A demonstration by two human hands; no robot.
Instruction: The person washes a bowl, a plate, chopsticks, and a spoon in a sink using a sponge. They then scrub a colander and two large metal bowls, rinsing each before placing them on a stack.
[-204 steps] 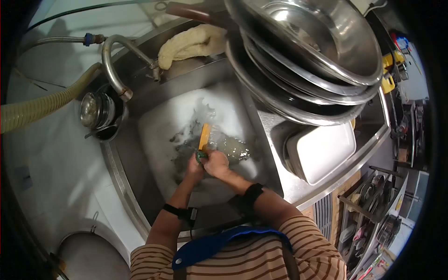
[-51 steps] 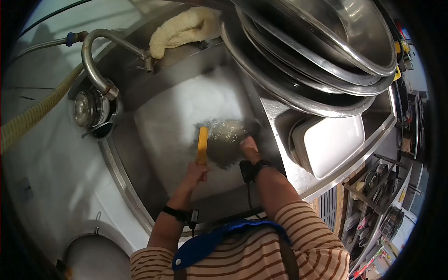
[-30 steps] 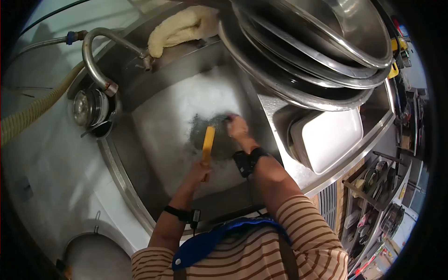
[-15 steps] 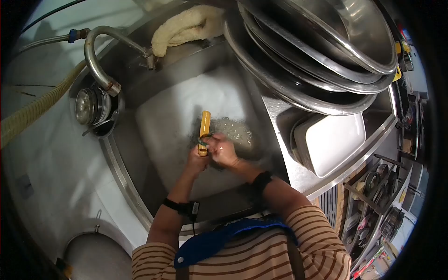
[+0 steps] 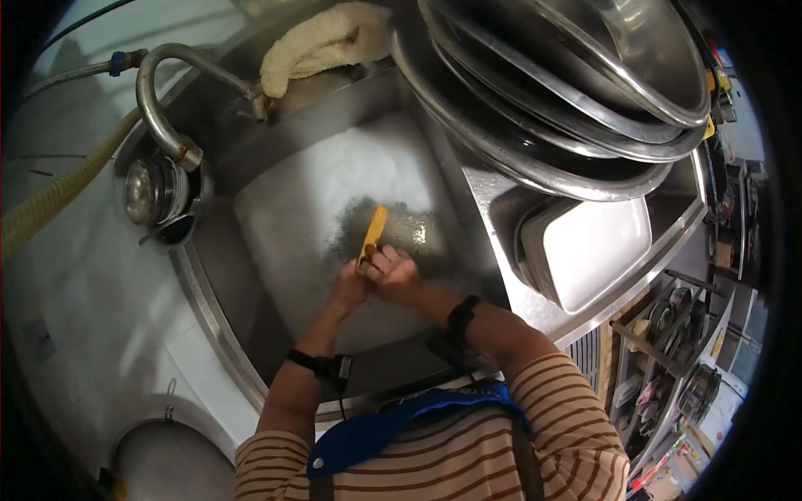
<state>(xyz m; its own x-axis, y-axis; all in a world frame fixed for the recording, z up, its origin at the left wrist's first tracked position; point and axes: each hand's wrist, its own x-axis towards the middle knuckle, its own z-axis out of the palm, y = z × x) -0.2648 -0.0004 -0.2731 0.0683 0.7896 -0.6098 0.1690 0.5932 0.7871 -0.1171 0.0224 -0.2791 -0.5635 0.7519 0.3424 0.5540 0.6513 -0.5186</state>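
Observation:
A long, narrow yellow tool [image 5: 374,230] with a rounded far end points up and away over the sudsy water. Its kind is not clear. My left hand [image 5: 351,285] is closed around its near end. My right hand [image 5: 396,274] is curled against the tool from the right, fingers bent over its near part. A small dark scrap [image 5: 370,250] shows under those fingers, mostly hidden; it resembles a scouring pad. Below both hands, foamy water [image 5: 334,179] fills the steel sink [image 5: 196,284], with a darker gap in the foam just beyond the tool.
Large steel bowls [image 5: 576,108] are stacked at the right rear, above stacked white trays [image 5: 597,255]. A curved faucet [image 5: 159,108] reaches in at left, near small metal strainers or pans [image 5: 154,192]. A cream towel [image 5: 322,46] lies on the back rim.
The yellow tool has tilted to the right and sits a little lower. My right fingers have shifted along it. A bubbly patch in the foam has flattened. The view has shifted slightly.

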